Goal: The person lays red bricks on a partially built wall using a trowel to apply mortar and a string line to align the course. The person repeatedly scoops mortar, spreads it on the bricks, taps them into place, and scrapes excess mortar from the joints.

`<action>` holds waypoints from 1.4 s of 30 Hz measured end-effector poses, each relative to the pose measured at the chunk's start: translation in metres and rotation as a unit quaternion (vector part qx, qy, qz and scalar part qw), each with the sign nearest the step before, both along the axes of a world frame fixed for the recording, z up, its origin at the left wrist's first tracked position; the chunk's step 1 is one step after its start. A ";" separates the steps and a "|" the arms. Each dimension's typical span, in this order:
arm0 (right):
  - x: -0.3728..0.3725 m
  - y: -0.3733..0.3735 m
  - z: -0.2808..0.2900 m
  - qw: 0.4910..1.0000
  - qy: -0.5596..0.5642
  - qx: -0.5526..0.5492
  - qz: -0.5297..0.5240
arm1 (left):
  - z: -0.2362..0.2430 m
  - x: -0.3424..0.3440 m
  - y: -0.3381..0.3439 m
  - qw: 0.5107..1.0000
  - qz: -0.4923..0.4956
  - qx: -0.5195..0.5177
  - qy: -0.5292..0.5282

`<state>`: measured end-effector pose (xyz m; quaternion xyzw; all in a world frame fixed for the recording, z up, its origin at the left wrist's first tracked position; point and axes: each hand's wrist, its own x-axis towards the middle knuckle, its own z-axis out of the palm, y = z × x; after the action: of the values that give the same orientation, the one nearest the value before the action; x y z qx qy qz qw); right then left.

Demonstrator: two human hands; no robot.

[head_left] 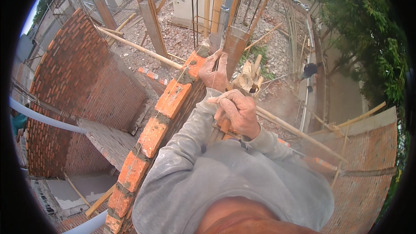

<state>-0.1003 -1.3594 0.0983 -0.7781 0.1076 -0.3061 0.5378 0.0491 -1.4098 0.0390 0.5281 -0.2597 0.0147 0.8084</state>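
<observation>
My left hand (213, 73) is closed in a pinch at the far end of a brick wall, next to a wooden post form (239, 45). A thin string (211, 87) runs down from its fingertips toward my right hand (239, 112). That hand is nearer to me, its fingers curled and pinched on the string at the left. Below and left of both hands, a row of orange bricks (173, 99) with grey mortar between them tops the wall. A taut line (146, 136) stretches along this row.
Bamboo poles (299, 132) cross at right, beside a torn paper bag (248, 77). Rubble (177, 37) covers the ground far below. Another brick wall (78, 73) rises at left, with a pale pipe (47, 116) before it. Steel rods and timbers (216, 4) stand ahead.
</observation>
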 end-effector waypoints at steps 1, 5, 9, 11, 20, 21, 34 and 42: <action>0.006 0.003 0.001 0.999 -0.024 -0.022 -0.004 | 0.004 0.000 0.005 1.000 0.000 0.010 -0.002; 0.027 0.013 0.010 0.990 -0.087 -0.108 -0.023 | 0.009 0.001 0.031 0.999 0.000 0.053 -0.004; 0.042 0.017 0.019 0.979 -0.108 -0.168 -0.031 | -0.002 0.008 0.045 0.996 -0.054 -0.032 0.064; 0.051 0.019 0.022 0.966 -0.093 -0.238 -0.040 | -0.008 0.011 0.048 0.999 0.026 -0.002 -0.047; 0.104 0.025 0.045 0.836 -0.026 -0.542 -0.073 | 0.035 0.004 0.056 0.955 0.075 0.279 0.064; 0.110 0.027 0.048 0.835 -0.037 -0.544 -0.079 | 0.044 0.003 0.050 0.937 0.067 0.333 0.086; 0.179 0.011 0.066 0.857 0.067 -0.505 0.083 | 0.059 0.024 0.001 0.958 -0.033 0.224 0.175; 0.117 -0.050 0.062 0.856 -0.114 -0.485 0.142 | 0.012 0.029 -0.013 0.995 -0.060 0.066 0.053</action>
<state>0.0163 -1.4090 0.1599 -0.9065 -0.2281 -0.3270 0.1387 0.0776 -1.4229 0.0509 0.5635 -0.2481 -0.0791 0.7840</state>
